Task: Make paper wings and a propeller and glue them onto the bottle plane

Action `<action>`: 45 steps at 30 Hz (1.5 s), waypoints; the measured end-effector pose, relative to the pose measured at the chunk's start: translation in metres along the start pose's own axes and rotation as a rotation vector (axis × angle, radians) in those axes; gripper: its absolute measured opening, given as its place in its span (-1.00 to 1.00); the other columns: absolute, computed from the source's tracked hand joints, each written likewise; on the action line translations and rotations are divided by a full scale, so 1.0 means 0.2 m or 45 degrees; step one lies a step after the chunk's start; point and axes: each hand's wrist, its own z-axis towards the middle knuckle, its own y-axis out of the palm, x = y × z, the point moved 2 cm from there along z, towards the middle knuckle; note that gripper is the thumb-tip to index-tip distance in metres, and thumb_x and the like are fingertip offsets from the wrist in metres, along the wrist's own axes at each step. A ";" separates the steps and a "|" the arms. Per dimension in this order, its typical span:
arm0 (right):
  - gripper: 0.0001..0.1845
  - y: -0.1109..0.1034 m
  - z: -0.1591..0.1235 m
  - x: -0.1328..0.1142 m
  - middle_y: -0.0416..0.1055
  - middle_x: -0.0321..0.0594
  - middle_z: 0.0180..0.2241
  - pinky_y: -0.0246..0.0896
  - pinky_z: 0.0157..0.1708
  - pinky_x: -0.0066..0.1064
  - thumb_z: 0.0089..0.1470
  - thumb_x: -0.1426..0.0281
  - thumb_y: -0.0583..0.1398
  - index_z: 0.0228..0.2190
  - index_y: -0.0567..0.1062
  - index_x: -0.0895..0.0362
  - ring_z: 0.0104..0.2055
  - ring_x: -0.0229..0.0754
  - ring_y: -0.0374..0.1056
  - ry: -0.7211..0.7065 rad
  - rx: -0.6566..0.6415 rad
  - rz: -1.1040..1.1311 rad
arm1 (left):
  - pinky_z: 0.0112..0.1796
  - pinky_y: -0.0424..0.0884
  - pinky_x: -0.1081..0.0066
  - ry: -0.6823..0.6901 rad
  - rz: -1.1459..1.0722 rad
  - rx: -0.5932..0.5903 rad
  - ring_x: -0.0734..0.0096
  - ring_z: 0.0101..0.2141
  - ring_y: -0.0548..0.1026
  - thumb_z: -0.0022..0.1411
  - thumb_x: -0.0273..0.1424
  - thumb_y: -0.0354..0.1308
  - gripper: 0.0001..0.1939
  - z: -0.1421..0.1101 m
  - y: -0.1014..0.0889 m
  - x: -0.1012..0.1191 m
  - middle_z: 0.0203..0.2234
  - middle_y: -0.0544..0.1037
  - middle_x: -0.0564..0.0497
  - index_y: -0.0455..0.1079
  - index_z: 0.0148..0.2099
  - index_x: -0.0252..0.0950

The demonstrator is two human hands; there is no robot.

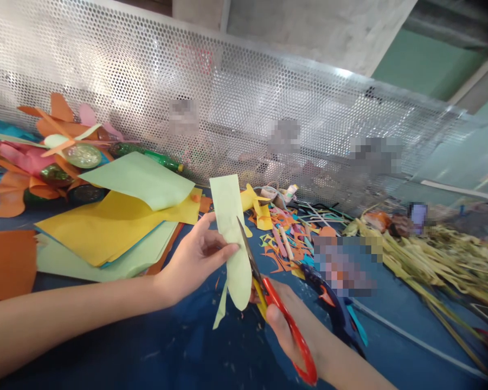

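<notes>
Between thumb and fingers, my left hand [203, 252] pinches a strip of pale green paper [230, 208], held upright above the blue table. The strip's lower end is rounded, and a thin offcut [222, 309] dangles at its lower left. My right hand [287, 311] is closed round the red and yellow handles of a pair of scissors [287, 317]. The scissor blades lie along the strip's right edge, pointing up and nearly closed. Some of the right fingers are hidden behind the handles and paper.
Stacked yellow [81, 227] and green paper sheets [142, 181] lie left, near bottles with orange paper petals [61, 124]. Colourful paper scraps [282, 233] and a dark blue tool-like object [329, 303] are at right. Dry husks [427, 249] lie farther right. A perforated metal panel [146, 81] stands behind.
</notes>
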 end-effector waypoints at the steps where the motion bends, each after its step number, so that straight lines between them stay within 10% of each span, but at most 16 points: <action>1: -0.42 0.00 0.00 0.00 0.21 -0.25 -0.54 0.10 -0.50 -0.40 0.12 -0.09 -0.24 -0.50 0.21 0.10 -0.53 -0.23 0.13 0.005 -0.003 0.000 | -0.40 0.43 0.58 0.000 0.001 0.000 0.55 -0.44 0.47 0.15 -0.40 0.16 -0.56 0.00 0.00 0.00 -0.51 0.47 0.16 0.08 0.02 -0.22; 45: -0.33 0.02 0.00 0.07 0.08 -0.33 -0.68 -0.21 -0.64 -0.43 0.00 -0.22 -0.27 -0.63 0.11 0.10 -0.64 -0.31 0.00 0.201 -0.049 -0.021 | -0.41 0.41 0.49 -0.077 -0.040 -0.029 0.48 -0.45 0.46 0.16 -0.36 0.15 -0.52 0.00 0.00 0.04 -0.50 0.46 0.11 0.09 0.09 -0.24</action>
